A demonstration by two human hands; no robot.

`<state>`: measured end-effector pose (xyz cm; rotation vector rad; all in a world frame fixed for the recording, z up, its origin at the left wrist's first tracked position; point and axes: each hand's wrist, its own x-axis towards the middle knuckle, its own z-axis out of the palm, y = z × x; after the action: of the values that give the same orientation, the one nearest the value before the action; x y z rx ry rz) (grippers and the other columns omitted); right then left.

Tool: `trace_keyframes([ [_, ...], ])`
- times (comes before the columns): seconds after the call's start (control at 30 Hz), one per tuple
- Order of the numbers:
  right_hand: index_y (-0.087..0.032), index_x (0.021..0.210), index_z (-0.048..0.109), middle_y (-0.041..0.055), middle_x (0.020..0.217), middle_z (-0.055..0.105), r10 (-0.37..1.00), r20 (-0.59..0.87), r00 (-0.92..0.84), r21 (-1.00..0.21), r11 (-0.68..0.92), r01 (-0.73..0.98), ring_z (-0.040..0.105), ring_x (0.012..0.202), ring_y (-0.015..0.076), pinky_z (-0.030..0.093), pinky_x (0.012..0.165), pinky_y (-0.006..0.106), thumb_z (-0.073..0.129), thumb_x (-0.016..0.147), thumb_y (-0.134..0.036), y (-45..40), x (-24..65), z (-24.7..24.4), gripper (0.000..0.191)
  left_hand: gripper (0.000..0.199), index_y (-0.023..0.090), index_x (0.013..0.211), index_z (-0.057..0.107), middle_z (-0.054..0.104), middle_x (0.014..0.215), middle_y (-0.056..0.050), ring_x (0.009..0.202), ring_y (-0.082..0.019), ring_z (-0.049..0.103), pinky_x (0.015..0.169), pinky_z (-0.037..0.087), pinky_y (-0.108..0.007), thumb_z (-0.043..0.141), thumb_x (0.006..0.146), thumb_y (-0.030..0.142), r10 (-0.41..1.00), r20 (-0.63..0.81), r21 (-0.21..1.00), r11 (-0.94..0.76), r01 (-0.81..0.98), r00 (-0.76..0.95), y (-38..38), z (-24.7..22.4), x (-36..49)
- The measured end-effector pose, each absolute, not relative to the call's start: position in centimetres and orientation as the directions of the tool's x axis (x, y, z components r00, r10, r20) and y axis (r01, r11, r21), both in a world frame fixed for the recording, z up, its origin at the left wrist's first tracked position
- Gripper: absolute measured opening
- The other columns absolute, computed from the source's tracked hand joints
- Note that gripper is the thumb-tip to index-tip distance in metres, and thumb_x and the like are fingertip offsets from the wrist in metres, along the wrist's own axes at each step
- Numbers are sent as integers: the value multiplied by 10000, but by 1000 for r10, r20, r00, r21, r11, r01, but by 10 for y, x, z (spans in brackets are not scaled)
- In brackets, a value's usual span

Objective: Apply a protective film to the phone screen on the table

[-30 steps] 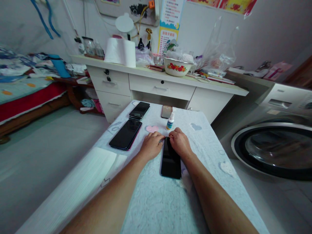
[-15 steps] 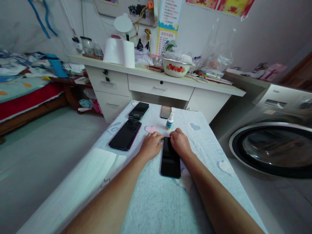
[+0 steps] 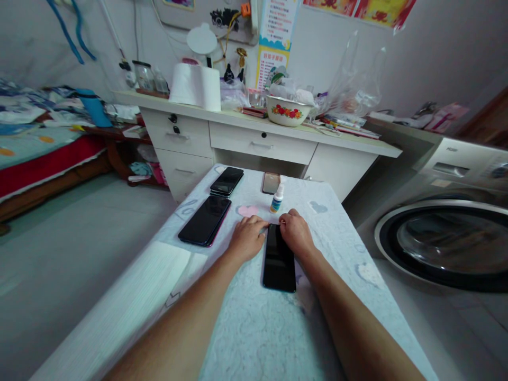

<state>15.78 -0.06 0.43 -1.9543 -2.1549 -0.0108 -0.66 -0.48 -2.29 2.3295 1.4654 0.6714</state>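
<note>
While a phone stack lies at ten o'clock, the left hand bends, nearer, beside the central phone; at twelve, a forward knuckle could topple the bottle; the right hand curls at one; I cannot tell either grip.

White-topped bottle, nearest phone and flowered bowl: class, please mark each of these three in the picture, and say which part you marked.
White-topped bottle (image 3: 275,203): head view, on its label.
Nearest phone (image 3: 279,261): head view, on its dark screen.
Flowered bowl (image 3: 289,112): head view, on its outer wall.
</note>
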Motion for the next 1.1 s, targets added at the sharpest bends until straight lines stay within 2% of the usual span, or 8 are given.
trace_keyframes([
  [0.2, -179, 925, 672, 69, 943, 582, 975, 202, -96, -192, 135, 972, 576, 784, 147, 399, 719, 236, 437, 883, -134, -3, 156, 1, 243, 316, 246, 1117, 616, 596, 1146, -35, 1081, -209, 521, 964, 400, -358, 519, 822, 189, 900, 229, 497, -435, 751, 370, -4, -23, -6],
  [0.7, -191, 915, 677, 50, 950, 587, 927, 207, -313, -229, 357, 906, 577, 844, 142, 415, 764, 218, 480, 845, -141, -14, 154, 6, 215, 316, 236, 1109, 616, 598, 1139, -41, 1079, -210, 506, 953, 402, -362, 508, 818, 176, 906, 214, 494, -423, 759, 365, -3, -24, -5],
  [1.1, -192, 914, 671, 56, 991, 597, 938, 227, -261, -196, 306, 932, 582, 872, 149, 410, 764, 218, 459, 873, -146, -7, 150, 8, 222, 312, 228, 1100, 618, 604, 1123, -42, 1062, -215, 522, 939, 411, -362, 500, 818, 164, 899, 233, 480, -437, 761, 370, -4, -24, -5],
])
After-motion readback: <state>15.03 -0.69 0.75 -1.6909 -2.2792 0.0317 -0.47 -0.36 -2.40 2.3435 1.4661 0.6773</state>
